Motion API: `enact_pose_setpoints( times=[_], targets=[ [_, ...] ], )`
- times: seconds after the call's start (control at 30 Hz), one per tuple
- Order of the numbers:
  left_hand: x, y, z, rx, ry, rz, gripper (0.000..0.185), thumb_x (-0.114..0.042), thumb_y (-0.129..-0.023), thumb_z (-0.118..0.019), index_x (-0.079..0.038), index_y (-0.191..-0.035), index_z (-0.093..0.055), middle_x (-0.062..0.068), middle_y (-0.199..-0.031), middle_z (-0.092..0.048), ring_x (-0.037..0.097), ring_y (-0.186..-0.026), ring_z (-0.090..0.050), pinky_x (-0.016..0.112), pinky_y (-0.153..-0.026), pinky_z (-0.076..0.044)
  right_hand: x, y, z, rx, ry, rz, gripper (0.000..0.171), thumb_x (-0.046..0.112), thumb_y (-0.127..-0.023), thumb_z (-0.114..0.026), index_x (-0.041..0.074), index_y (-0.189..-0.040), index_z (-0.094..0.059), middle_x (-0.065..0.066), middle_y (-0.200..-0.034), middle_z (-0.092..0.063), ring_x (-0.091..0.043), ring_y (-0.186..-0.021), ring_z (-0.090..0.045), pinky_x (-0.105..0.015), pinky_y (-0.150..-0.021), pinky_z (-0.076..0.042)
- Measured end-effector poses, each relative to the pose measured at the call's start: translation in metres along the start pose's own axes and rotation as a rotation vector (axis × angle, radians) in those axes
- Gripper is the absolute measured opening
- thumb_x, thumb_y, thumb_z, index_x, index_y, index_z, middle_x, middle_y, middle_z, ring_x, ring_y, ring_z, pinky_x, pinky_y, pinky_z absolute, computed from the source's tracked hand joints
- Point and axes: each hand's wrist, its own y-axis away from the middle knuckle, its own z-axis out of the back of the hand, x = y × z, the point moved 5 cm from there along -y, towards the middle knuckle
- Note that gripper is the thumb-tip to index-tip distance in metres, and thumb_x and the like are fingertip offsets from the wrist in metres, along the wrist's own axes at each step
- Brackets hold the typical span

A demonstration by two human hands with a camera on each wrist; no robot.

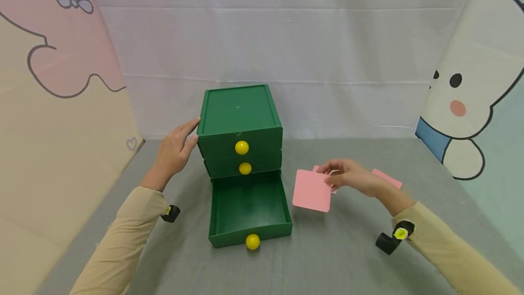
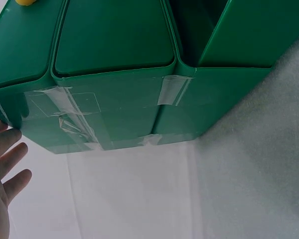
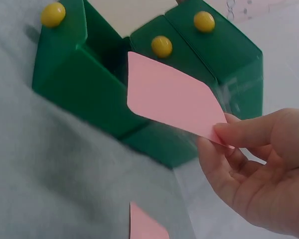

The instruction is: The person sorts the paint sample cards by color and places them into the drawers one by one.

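Note:
A green three-drawer cabinet [image 1: 241, 108] with yellow ball knobs stands on the grey surface, its bottom drawer [image 1: 250, 204] pulled out and the upper two closed. My left hand [image 1: 173, 151] rests its fingertips against the cabinet's left side; the left wrist view shows the extended fingers [image 2: 12, 159] near its top corner. Between thumb and fingers, my right hand [image 1: 348, 176] pinches a pink square card [image 1: 312, 190] by its edge, just right of the open drawer. The right wrist view shows this card [image 3: 169, 94] tilted in front of the cabinet.
Another pink card [image 1: 334, 190] lies partly hidden behind the held card and right hand. Farther right, a pink card [image 1: 386, 178] lies on the grey cloth [image 1: 327, 258], partly behind the right wrist. A white curtain [image 1: 286, 49] hangs behind; printed panels flank both sides.

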Motion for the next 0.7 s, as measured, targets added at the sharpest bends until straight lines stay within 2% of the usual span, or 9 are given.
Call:
enact_pose_setpoints(
  times=[0.2,0.4,0.7],
  targets=[
    [0.0,0.0,0.0,0.003,-0.001,0.005,0.045,-0.025,-0.098,-0.038,0.001,-0.135,-0.042,0.02,-0.132,-0.046,0.035,-0.12,-0.043,0.052,-0.095,-0.036,0.019,-0.028,-0.035,0.048,-0.025,0.058,0.025,0.006,-0.088,-0.055,-0.002,-0.111,-0.057,-0.014,-0.099,-0.054,-0.024,-0.082,-0.057,-0.044,-0.077,-0.051],
    [0.0,0.001,0.001,0.001,-0.006,0.003,0.045,-0.026,-0.098,-0.038,0.002,-0.134,-0.042,0.02,-0.132,-0.046,0.035,-0.12,-0.044,0.052,-0.095,-0.036,0.023,-0.053,-0.068,0.052,-0.003,0.068,0.021,0.003,-0.088,-0.054,0.001,-0.108,-0.06,-0.011,-0.093,-0.053,-0.021,-0.077,-0.056,-0.037,-0.074,-0.052],
    [0.001,0.001,0.0,0.009,-0.02,0.016,0.048,-0.029,-0.098,-0.036,0.002,-0.134,-0.042,0.02,-0.132,-0.046,0.035,-0.121,-0.043,0.052,-0.096,-0.035,0.023,-0.063,-0.096,0.076,0.04,0.121,0.017,-0.004,-0.088,-0.051,-0.005,-0.103,-0.059,-0.01,-0.084,-0.054,-0.017,-0.07,-0.056,-0.033,-0.065,-0.054]
  ],
)
